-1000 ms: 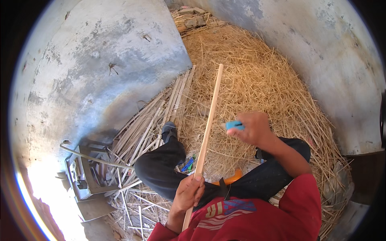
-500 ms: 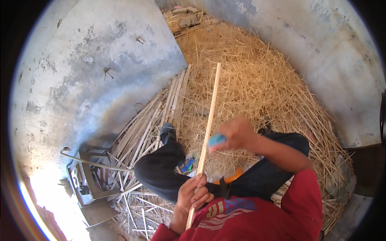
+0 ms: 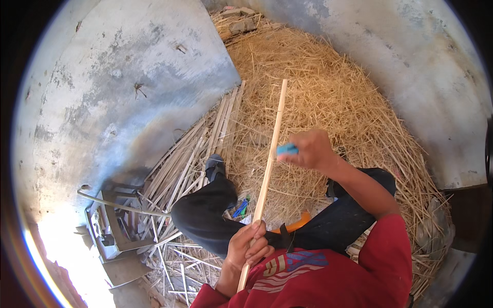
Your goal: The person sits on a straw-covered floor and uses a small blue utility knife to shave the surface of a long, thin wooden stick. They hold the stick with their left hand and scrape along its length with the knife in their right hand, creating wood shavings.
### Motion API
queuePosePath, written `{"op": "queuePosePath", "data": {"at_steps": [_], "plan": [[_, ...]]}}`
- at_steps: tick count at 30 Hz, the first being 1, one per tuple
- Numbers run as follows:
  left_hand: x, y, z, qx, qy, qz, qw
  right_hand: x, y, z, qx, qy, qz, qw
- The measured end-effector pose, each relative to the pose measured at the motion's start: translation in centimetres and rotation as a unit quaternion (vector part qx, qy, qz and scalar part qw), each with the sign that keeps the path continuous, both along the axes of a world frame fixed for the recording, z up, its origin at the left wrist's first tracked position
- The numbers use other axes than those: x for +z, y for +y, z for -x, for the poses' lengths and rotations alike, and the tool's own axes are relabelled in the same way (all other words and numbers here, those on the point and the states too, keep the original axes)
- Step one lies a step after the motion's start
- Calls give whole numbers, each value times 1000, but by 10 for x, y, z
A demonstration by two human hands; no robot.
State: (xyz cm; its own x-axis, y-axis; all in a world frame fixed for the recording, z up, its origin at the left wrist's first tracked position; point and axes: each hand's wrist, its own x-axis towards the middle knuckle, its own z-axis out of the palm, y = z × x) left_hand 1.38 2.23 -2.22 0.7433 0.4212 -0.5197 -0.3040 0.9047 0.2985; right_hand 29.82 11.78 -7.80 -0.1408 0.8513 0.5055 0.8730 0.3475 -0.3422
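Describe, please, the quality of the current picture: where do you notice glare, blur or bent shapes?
Head view: a bright patch at lower left is washed out to white; head view: dark corners surround a rounded image, and the walls look bowed; head view: the blue tool in the right hand looks slightly smeared, while the pale strip is clearer.

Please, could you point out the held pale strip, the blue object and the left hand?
Held pale strip (image 3: 267,172): head view, on its length above the hand.
Blue object (image 3: 287,149): head view, on its visible end.
Left hand (image 3: 245,246): head view, on its middle.
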Motion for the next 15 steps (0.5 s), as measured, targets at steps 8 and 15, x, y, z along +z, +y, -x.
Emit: {"op": "queuePosePath", "data": {"at_steps": [8,15], "plan": [[4,-1,0,1,5,-18,1000,4,-24,24,37,7,6,999],[6,-7,-2,-38,61,-39,997,-14,27,-58,-151,-43,107,982]]}}
